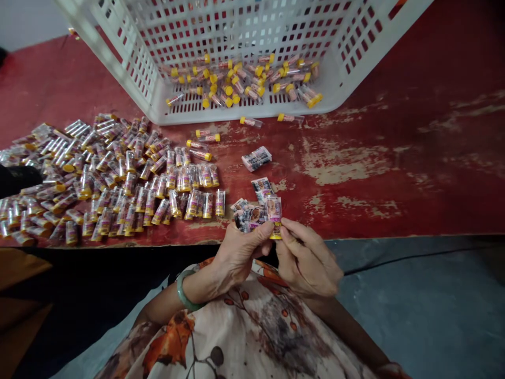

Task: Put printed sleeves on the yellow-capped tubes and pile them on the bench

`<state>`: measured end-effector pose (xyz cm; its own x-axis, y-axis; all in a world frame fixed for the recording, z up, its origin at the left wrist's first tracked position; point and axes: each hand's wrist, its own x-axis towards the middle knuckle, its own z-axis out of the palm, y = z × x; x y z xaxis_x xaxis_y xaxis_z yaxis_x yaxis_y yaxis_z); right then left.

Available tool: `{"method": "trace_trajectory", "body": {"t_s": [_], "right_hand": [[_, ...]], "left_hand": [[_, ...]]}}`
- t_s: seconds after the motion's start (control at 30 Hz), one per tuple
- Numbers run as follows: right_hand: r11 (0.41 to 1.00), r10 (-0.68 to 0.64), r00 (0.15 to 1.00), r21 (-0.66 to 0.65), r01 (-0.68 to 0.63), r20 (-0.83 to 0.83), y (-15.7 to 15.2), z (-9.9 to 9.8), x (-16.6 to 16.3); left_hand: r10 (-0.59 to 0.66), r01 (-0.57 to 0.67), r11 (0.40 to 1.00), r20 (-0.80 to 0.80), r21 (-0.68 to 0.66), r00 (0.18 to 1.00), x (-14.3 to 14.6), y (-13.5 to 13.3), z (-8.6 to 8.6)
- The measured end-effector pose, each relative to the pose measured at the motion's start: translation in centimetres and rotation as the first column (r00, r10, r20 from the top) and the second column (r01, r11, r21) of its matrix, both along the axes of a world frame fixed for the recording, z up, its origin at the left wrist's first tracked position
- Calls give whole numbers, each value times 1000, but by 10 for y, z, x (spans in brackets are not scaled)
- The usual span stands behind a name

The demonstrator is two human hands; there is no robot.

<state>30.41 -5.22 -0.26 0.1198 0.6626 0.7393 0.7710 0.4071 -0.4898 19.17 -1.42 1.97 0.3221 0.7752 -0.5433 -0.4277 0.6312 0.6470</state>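
Both hands meet at the table's front edge around a small transparent tube (273, 209) with a yellow cap pointing toward me and a printed label showing on it. My left hand (242, 252) pinches the tube between thumb and fingers near the capped end. From the other side, the fingers of my right hand (310, 258) press on the tube near its cap. Loose printed labels (249, 217) lie just beyond my left hand, partly behind the tube. A little farther away sits a neat stack of labels (256, 158).
A white plastic basket (252, 109) with several yellow-capped tubes (236, 84) stands tilted at the back. Many labelled tubes (118, 173) are heaped on the left of the worn red table (394, 173). A few tubes (203, 145) lie between heap and basket.
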Motion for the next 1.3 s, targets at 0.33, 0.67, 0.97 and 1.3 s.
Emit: {"method": "trace_trajectory", "body": {"t_s": [0.33,0.67,0.97,1.3], "right_hand": [[999,5,1000,55,-3,-21,-3,-4,1],[996,-80,990,30,84,-120,2,-7,-1],[999,-17,981,33,24,-193,6,-6,1],[928,255,943,-221,-301,-213,24,-16,-10]], "left_hand": [[8,-9,999,-22,-36,1000,2,-4,3],[65,-62,995,38,-76,997,1,-2,2],[119,-116,990,36,-84,992,-1,1,2],[224,-226,974,-104,-13,969,-29,-5,-21]]}}
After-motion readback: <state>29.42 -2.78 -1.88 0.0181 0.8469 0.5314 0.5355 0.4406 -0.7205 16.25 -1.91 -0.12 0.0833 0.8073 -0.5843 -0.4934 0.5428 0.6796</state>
